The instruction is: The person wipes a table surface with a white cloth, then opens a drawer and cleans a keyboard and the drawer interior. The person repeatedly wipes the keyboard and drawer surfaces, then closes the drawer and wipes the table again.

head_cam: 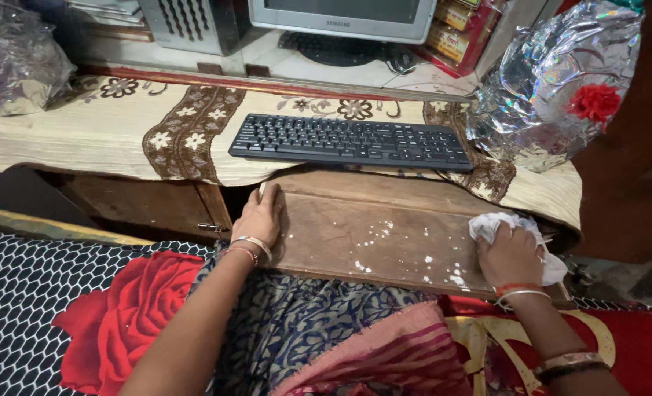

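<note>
The person sits at a desk with a pull-out wooden tray (385,227) drawn over the lap. White specks and small splashes (414,257) dot the tray, thickest toward its front right.

The right hand (509,257) is bunched over a white cloth (498,224), fingers curled down and gripping it, pressing it flat on the tray's right end. The left hand (258,218) rests on the tray's left edge, fingers together and laid flat, thumb hidden; it looks to be steadying the board.

Behind the tray, a black keyboard (352,141) lies on a cream runner (121,136) with brown floral bands. A crinkled foil wrap (531,95) with a red flower (595,101) sits at the right, touching the runner's end. A monitor base stands further back.

The step in hand appears to be wiping the tray, with the cloth at the right end and most spots not yet cleared. By judgement, the next move calls for firm downward pressure and a sweep leftward across the specks, the left hand holding the tray against sliding, and care not to push residue over the front edge onto the lap
</note>
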